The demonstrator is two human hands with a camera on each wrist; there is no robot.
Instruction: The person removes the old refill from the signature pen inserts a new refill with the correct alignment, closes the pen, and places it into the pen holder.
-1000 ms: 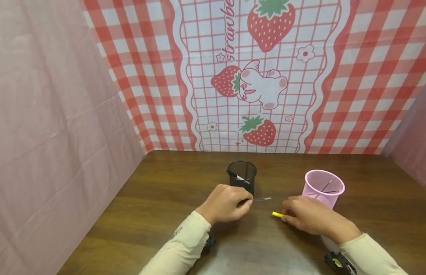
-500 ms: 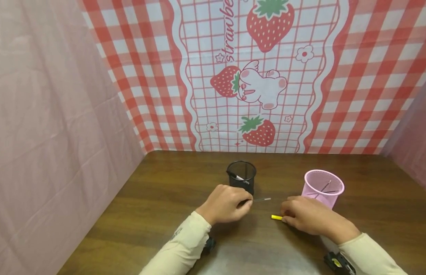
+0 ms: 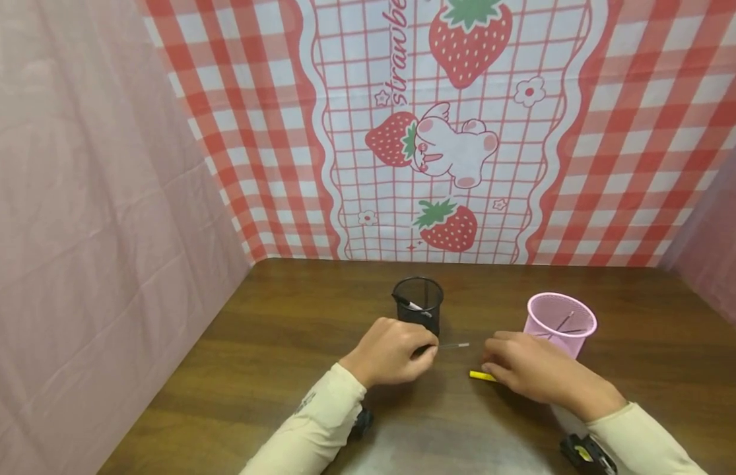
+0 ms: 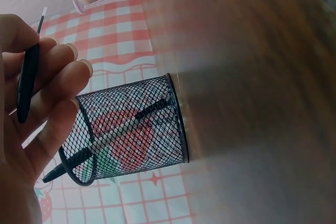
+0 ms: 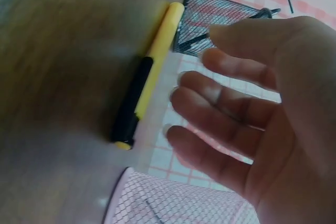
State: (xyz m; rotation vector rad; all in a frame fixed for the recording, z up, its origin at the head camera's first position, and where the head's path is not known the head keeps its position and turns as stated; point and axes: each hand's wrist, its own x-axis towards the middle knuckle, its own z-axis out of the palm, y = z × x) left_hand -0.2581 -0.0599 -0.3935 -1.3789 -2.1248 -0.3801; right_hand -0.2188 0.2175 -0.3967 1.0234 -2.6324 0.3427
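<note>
My left hand [image 3: 391, 351] pinches a slim black tool [image 4: 28, 80] with a thin shaft and a pale tip; its exact kind is unclear. Just behind that hand stands a black mesh pen cup [image 4: 181, 135], a black-and-white pen [image 4: 55, 172] leaning inside. Under the right hand [image 3: 536, 369], a yellow-and-black pen [image 5: 163, 35] lies on the table. In the right wrist view the right fingers are loosely bent and apart from the pen, holding nothing. Beyond this hand is a pink mesh cup [image 3: 566, 344], partly hidden, with thin dark sticks in it.
A brown wooden table [image 3: 272, 330] carries everything. Behind it hangs a red-and-white checked cloth [image 3: 635, 132] with strawberries. Pink fabric [image 3: 106, 198] closes off the left side, and more hangs at the right. Dark wrist devices sit under both sleeves.
The right hand, which pinched the yellow pen and lowered it, has let go; the pen now lies on the table. The left hand has stayed nearly still with its slim tool.
</note>
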